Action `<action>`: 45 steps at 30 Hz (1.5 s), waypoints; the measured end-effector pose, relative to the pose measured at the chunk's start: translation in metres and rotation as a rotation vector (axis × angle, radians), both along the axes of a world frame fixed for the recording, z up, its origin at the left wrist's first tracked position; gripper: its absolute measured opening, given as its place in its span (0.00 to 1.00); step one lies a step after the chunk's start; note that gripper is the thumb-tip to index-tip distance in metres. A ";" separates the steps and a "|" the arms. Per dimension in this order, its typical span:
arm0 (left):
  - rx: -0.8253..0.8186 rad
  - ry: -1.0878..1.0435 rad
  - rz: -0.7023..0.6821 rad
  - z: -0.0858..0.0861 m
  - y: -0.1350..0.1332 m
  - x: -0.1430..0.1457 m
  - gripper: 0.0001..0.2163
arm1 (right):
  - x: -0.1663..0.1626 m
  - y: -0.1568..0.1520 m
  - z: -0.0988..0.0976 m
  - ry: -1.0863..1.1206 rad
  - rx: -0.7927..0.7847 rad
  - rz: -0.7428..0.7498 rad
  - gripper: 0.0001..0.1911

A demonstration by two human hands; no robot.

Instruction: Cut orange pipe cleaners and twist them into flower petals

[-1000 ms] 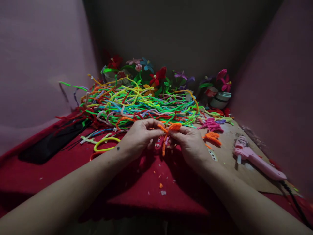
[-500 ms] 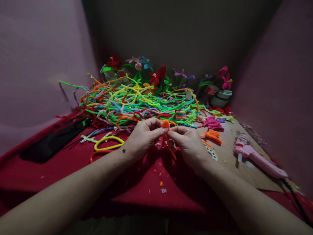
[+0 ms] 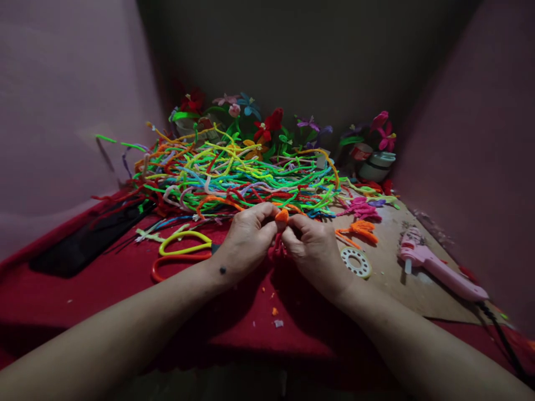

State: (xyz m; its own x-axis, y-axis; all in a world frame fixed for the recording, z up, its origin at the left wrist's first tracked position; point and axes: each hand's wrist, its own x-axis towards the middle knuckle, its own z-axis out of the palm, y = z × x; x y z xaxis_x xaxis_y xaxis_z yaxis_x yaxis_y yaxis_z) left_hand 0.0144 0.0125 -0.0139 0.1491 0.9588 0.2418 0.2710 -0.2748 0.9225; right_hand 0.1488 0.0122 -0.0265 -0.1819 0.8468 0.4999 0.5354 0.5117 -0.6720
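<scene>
An orange pipe cleaner (image 3: pixel 282 215), bent into a small petal-like loop, shows between my fingertips above the red cloth. My left hand (image 3: pixel 249 236) pinches it from the left side. From the right, my right hand (image 3: pixel 315 245) grips it too, fingers curled and close against the left ones. The lower part of the pipe cleaner is hidden behind the fingers. Scissors (image 3: pixel 186 243) with one yellow and one red handle lie beside my left wrist, their blades covered by the hand. A white disc with holes (image 3: pixel 355 262) rests just right of my right hand.
Behind my hands lies a heap of colourful pipe cleaners (image 3: pixel 242 172), with fuzzy flowers (image 3: pixel 263 131) at the back. Orange petals (image 3: pixel 361 231) and a pink glue gun (image 3: pixel 443 267) rest on a brown board (image 3: pixel 401 289). A black flat object (image 3: pixel 83 239) lies left.
Both hands have turned and closed in around the orange pipe cleaner. Its hanging tail is now hidden, and the loop looks shorter. More of the white disc and scissors shows.
</scene>
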 end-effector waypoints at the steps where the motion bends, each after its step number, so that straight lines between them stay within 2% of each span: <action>1: -0.007 -0.005 -0.003 0.001 -0.001 0.000 0.07 | 0.000 0.000 0.000 -0.006 0.017 -0.001 0.08; 3: -0.025 -0.028 0.001 0.005 -0.002 0.000 0.07 | 0.000 0.001 0.001 0.059 -0.071 0.018 0.08; 7: -0.135 -0.135 -0.002 0.013 -0.001 -0.002 0.05 | 0.001 0.003 0.007 0.364 -0.509 0.182 0.08; 9: -0.213 -0.183 -0.030 0.016 0.001 -0.005 0.06 | 0.002 0.004 0.009 0.459 -0.627 0.253 0.10; 14: -0.295 -0.254 -0.113 0.020 0.002 -0.011 0.07 | 0.004 0.005 0.009 0.484 -0.675 0.249 0.14; 18: -0.259 -0.205 -0.132 0.020 0.002 -0.011 0.05 | 0.001 0.001 0.013 0.472 -0.730 0.270 0.15; 21: -0.152 -0.133 -0.079 0.018 0.000 -0.008 0.06 | -0.002 -0.002 0.014 0.480 -0.773 0.278 0.16; 25: 0.129 -0.018 0.052 0.016 -0.003 -0.004 0.06 | -0.005 -0.004 0.012 0.593 -0.833 0.270 0.10; 26: 0.150 -0.010 0.078 0.016 -0.003 -0.004 0.07 | -0.005 -0.005 0.012 0.613 -0.843 0.273 0.09; 30: 0.049 -0.046 0.073 0.015 -0.003 -0.002 0.10 | -0.006 -0.007 0.013 0.619 -0.861 0.243 0.09; 34: 0.314 0.036 0.139 0.013 -0.002 -0.002 0.09 | -0.005 -0.009 0.013 0.598 -0.824 0.288 0.10; 35: 0.336 0.043 0.144 0.014 -0.001 -0.003 0.09 | -0.005 -0.009 0.012 0.598 -0.805 0.304 0.11; 37: 0.259 -0.011 0.118 0.016 0.001 -0.006 0.10 | -0.004 -0.008 0.009 0.599 -0.757 0.317 0.13; 42: 0.023 -0.317 0.091 0.017 0.013 -0.019 0.10 | -0.001 0.003 -0.001 0.685 -0.555 0.248 0.11; 45: -0.088 -0.377 -0.032 0.011 0.018 -0.021 0.13 | 0.001 0.009 -0.004 0.745 -0.452 0.254 0.09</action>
